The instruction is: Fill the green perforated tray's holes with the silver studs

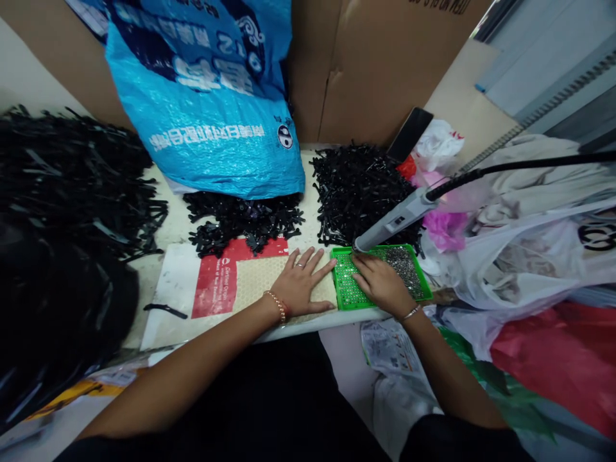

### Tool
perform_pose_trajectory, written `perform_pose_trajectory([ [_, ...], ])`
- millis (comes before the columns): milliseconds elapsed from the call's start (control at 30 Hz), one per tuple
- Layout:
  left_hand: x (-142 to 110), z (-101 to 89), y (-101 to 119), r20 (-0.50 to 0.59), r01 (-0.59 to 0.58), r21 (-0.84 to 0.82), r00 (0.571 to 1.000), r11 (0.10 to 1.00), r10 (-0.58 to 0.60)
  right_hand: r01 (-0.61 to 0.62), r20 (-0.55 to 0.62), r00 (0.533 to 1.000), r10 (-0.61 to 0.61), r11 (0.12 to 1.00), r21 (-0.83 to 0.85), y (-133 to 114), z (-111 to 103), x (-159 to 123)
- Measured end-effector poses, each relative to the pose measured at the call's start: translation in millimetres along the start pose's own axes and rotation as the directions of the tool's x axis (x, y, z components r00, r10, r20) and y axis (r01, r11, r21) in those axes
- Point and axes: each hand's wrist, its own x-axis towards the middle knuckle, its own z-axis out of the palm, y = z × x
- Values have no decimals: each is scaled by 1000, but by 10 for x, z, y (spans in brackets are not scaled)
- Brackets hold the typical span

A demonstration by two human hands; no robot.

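Note:
My left hand lies flat with its fingers spread on a pale honeycomb-patterned mat. Its fingertips reach the left edge of a green tray. Over this tray is my right hand, fingers stretched out towards the holes and apart from the thumb. Small metal screws are heaped at the tray's right end. A grey electric screwdriver slants down from its black cable, its tip just beside my right fingertips. I see no grip on the screwdriver's body.
Piles of black plastic strips lie at the left, under a blue woven sack, and behind the tray. A phone leans by the cardboard. One loose black strip lies left. Plastic bags crowd the right.

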Motion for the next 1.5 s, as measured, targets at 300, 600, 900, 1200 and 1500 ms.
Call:
perform_pose_trajectory([
  [300, 1, -15, 15, 2, 7, 13, 1000, 1000, -7, 19, -10, 1000, -18, 996, 88, 40, -66, -188],
  [600, 8, -14, 13, 13, 10, 8, 1000, 1000, -10, -59, -37, 998, 60, 998, 16, 307, -44, -398],
  [900, 1, -6, 9, 10, 4, 25, 1000, 1000, -4, -77, -15, 997, 77, 997, -21, 314, 20, -214],
  [1200, 10, -23, 24, 23, 10, 20, 1000, 1000, -10, -211, -135, 969, 206, 977, -25, 501, 39, -414],
  [1500, 0, -9, 14, -6, 9, 21, 1000, 1000, -9, -104, -2, 995, 105, 988, 114, 167, -11, -411],
])
